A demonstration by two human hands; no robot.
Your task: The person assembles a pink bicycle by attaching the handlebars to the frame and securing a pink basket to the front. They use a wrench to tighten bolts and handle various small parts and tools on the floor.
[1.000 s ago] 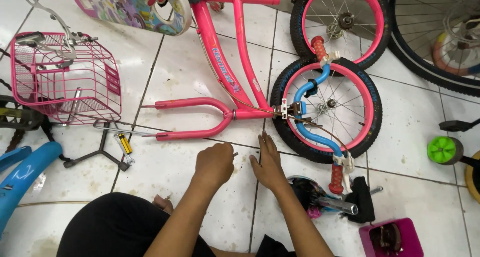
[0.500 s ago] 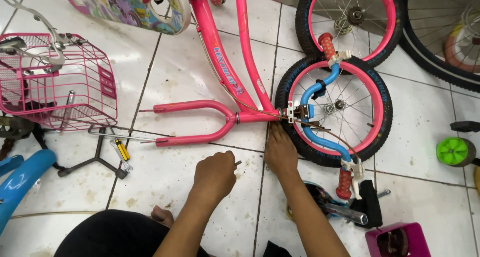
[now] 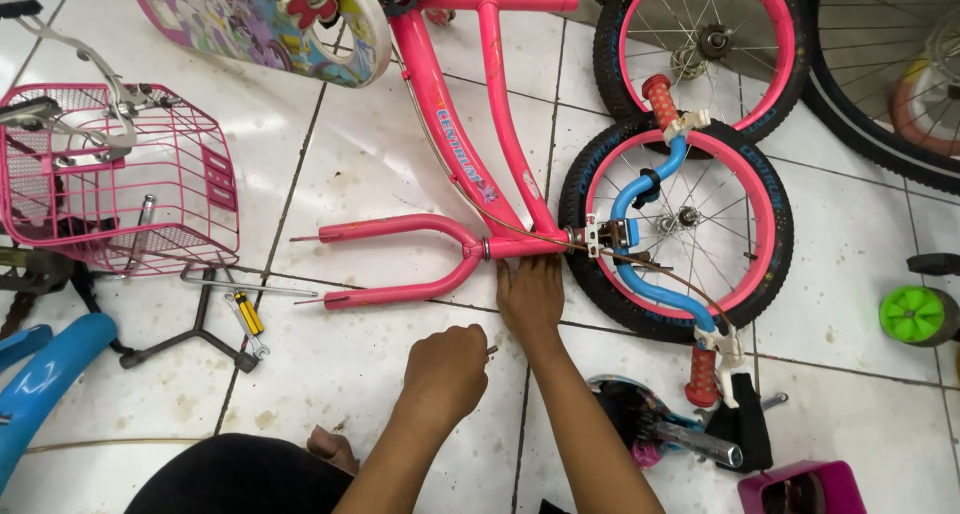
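A pink child's bicycle frame lies on the white tiled floor, its fork pointing left. My right hand lies over the head tube where the fork meets the frame, fingers wrapped on it. Just to the right are a black-and-pink wheel and a blue handlebar with red grips. My left hand is a fist nearer to me, closed around a small metal piece whose tip pokes out by the thumb.
A pink wire basket stands at the left, with a cross wrench and a yellow-handled tool beside it. A blue mudguard, a green training wheel, a saddle, a pink box and more wheels surround me.
My right hand slid forward from the floor onto the head tube. My left hand drew back toward me and closed into a fist.
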